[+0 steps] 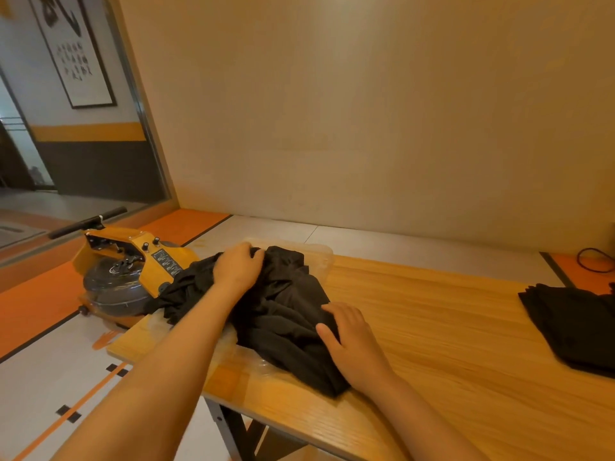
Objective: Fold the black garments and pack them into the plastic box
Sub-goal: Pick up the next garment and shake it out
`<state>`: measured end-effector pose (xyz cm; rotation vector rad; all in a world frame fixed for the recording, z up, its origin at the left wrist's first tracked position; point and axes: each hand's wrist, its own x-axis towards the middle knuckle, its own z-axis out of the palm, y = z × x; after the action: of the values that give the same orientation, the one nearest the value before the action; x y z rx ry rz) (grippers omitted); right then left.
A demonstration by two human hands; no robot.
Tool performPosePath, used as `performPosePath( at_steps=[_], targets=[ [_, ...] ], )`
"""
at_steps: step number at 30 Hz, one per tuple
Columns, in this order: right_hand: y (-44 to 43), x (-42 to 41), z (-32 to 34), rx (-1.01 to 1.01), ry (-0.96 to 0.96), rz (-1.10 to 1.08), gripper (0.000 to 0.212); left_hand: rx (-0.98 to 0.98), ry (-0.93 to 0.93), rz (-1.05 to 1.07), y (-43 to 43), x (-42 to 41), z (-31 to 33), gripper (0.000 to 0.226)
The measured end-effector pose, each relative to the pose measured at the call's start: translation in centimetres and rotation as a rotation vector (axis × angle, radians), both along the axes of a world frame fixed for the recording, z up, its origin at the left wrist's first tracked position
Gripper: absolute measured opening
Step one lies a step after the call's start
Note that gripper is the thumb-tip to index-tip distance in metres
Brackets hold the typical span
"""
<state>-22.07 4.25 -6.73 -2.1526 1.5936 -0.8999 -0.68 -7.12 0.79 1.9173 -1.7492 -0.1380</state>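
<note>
The black garment (286, 304) lies in a loose heap at the left end of the counter (432, 321), on top of the clear plastic box (321, 261). I only see bits of the box's rim poking out round the cloth, so I can't tell how deep it is or if the cloth sits inside it.

My left grip (238, 264) is at the far edge of the heap w/ fingers curled into the fabric, bunching a fold. My right grip (346, 334) rests on the near-right part, fingers fairly straight, pressing down and holding nothing.

Handling, as I judge it: thin, soft, floppy stuff, light, prob. a bit slick given the sheen. It won't hold any shape by itself and will slump if lifted from the middle. Better to find a hem or two corners, pinch those, and pull it flat on the wood before folding. The see-through box looks light too and may skid if I tug cloth across it.

Count:
- 1 rumpled heap under my hands, pieces inside it not countable
- 1 folded black stack (579, 324) well apart at the right edge, no. of items unclear
- 1 box
- 1 yellow machine (133, 261) on the floor off the left end
</note>
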Motion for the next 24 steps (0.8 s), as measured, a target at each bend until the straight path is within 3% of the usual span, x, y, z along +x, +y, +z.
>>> performPosePath(
  at_steps=[3, 5, 7, 8, 10, 12, 13, 15, 17, 20, 22, 24],
  targets=[
    [-0.2, -0.2, 1.4, 0.004, -0.188, -0.028, 0.057, -0.027, 0.401, -0.189, 4.1, -4.5, 0.9, 0.033],
    [0.1, -0.3, 2.9, 0.109, -0.347, 0.050, 0.080, 0.020, 0.642, -0.358, 7.4, -7.7, 1.8, 0.030],
    [1.1, -0.3, 4.5, 0.253, -0.409, 0.151, 0.095, 0.044, 0.740, -0.543, 10.5, -10.2, 2.7, 0.029],
    [1.7, -0.4, 5.0, 0.298, -0.434, 0.188, 0.085, 0.040, 0.727, -0.630, 11.6, -11.0, 3.2, 0.028],
    [2.6, -1.0, 5.6, 0.327, -0.555, 0.221, 0.045, 0.020, 0.633, -0.749, 12.8, -11.7, 3.9, 0.022],
    [3.5, -2.0, 6.6, 0.287, -0.641, 0.196, 0.013, -0.044, 0.611, -0.737, 12.6, -11.7, 4.2, 0.019],
    [3.8, -2.6, 7.1, 0.256, -0.656, 0.170, 0.009, -0.084, 0.648, -0.679, 12.3, -11.4, 4.4, 0.018],
    [4.4, -4.0, 8.4, 0.199, -0.662, 0.095, 0.018, -0.119, 0.725, -0.582, 11.5, -10.4, 4.4, 0.012],
    [4.5, -5.8, 9.4, 0.152, -0.735, -0.023, 0.023, -0.068, 0.567, -0.605, 10.9, -9.2, 3.9, 0.027],
    [4.7, -8.5, 11.5, 0.057, -0.858, -0.205, 0.025, 0.157, 0.074, -0.631, 10.2, -7.4, 1.9, 0.068],
    [4.7, -10.8, 12.8, -0.053, -0.910, -0.305, 0.024, 0.176, -0.217, -0.594, 9.8, -6.7, 0.4, 0.057],
    [4.8, -12.9, 13.4, -0.157, -0.950, -0.391, 0.020, 0.127, -0.397, -0.510, 9.6, -6.8, -0.2, 0.023]
  ],
)
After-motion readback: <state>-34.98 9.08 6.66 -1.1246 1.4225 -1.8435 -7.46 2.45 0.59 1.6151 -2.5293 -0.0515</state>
